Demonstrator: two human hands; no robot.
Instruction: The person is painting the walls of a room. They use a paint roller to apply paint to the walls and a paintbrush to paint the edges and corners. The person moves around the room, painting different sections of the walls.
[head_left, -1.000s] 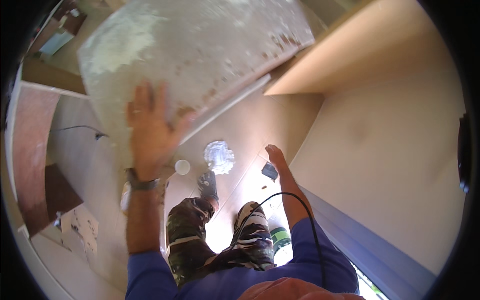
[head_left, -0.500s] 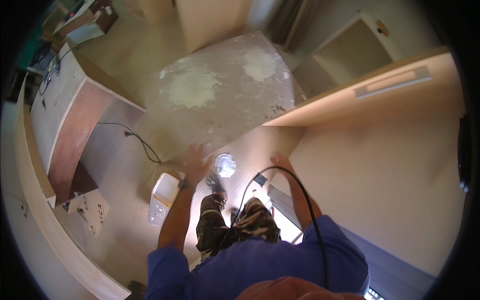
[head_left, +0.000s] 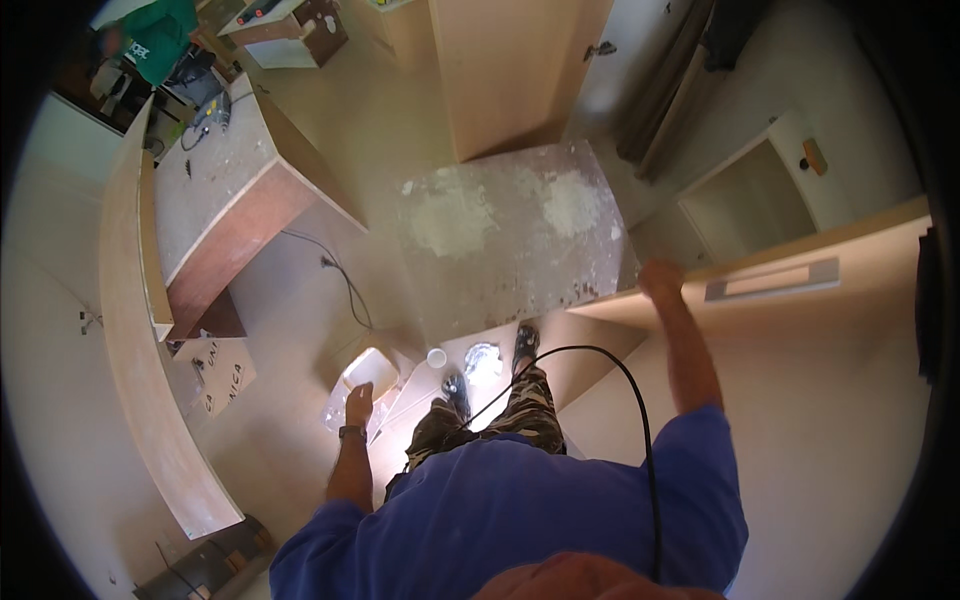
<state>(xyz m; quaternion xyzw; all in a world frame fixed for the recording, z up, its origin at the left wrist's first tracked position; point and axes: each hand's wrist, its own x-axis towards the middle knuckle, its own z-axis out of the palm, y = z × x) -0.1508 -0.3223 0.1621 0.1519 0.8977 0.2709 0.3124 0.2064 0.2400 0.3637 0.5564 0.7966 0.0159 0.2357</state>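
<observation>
My left hand [head_left: 359, 407] hangs low at the near edge of a pale rectangular tub [head_left: 372, 368], overlapping its rim. The fingers point down and are mostly hidden, so I cannot make out a grip. The tub stands among plastic sheeting beside a small round white lid or cup [head_left: 436, 357]. Out to the right, my right hand [head_left: 660, 278] is closed over the upper edge of a large light wooden panel [head_left: 770, 310] with a long metal-framed recess. A black cable [head_left: 610, 356] loops across my front.
A paint-spotted board [head_left: 500, 240] lies ahead of my feet. A crumpled silvery piece [head_left: 483, 362] is by my shoes. To the left stand a workbench [head_left: 230, 190] and a curved wooden panel [head_left: 135, 330]; a power cord [head_left: 345, 280] trails on the floor. Another person [head_left: 160, 45] is at the far left.
My left hand, spread over the floor before, has gone down to the tub. My right hand has moved forward and right onto the panel's edge. The view has shifted and one foot is further forward.
</observation>
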